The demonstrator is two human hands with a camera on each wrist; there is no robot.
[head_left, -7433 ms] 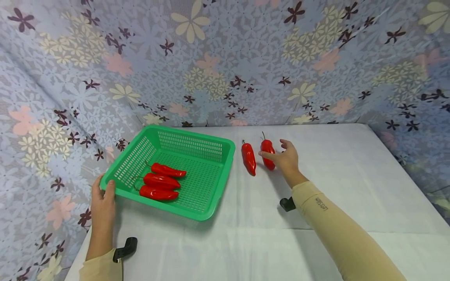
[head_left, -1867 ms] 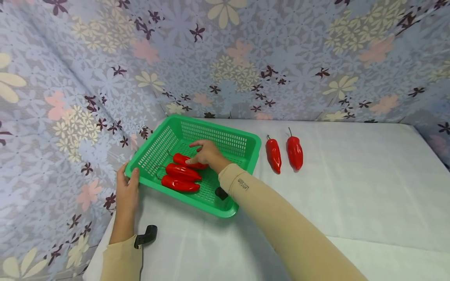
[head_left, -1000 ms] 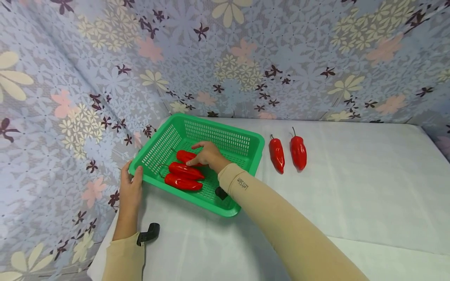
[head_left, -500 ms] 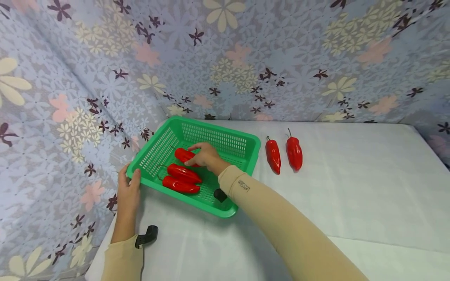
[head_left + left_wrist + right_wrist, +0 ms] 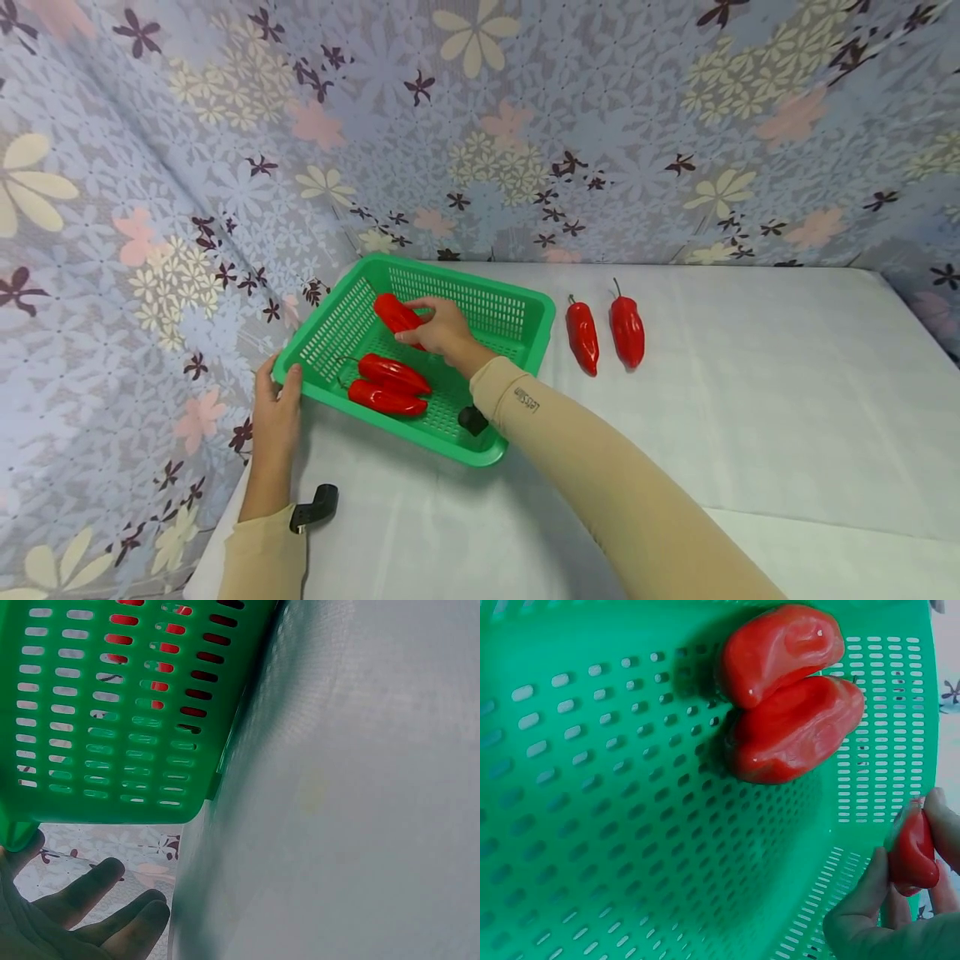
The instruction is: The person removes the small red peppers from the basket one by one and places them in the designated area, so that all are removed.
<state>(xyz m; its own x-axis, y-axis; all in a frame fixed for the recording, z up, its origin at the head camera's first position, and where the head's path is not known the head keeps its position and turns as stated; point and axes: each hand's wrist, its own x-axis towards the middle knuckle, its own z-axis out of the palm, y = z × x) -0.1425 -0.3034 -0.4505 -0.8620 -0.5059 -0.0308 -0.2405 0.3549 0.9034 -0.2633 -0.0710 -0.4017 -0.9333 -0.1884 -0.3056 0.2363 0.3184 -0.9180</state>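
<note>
My right hand (image 5: 442, 325) pinches a red pepper (image 5: 395, 313) between thumb and fingers, lifted inside the green plastic basket (image 5: 517, 354). In the right wrist view this pepper (image 5: 913, 851) appears end-on between the fingertips, its stem end turned away. Another two red peppers, an upper one (image 5: 393, 374) and a lower one (image 5: 386, 398), lie side by side on the basket floor. My left hand (image 5: 276, 408) holds the basket's near left corner, the rim between thumb and fingers. In the left wrist view several of its fingers (image 5: 142, 919) spread below the basket wall (image 5: 112, 806).
To the right of the basket, a slimmer red pepper (image 5: 582, 336) and a wider one (image 5: 627, 331) lie on the white-covered table (image 5: 750, 375). A flower-patterned cloth (image 5: 600, 125) rises behind and to the left. A black wrist camera (image 5: 315, 507) sits on my left sleeve.
Earlier, all three basket peppers lay together while my right hand was out over the table peppers. It came into the basket, gripped the farthest pepper and raised it. My left hand stays at the corner.
</note>
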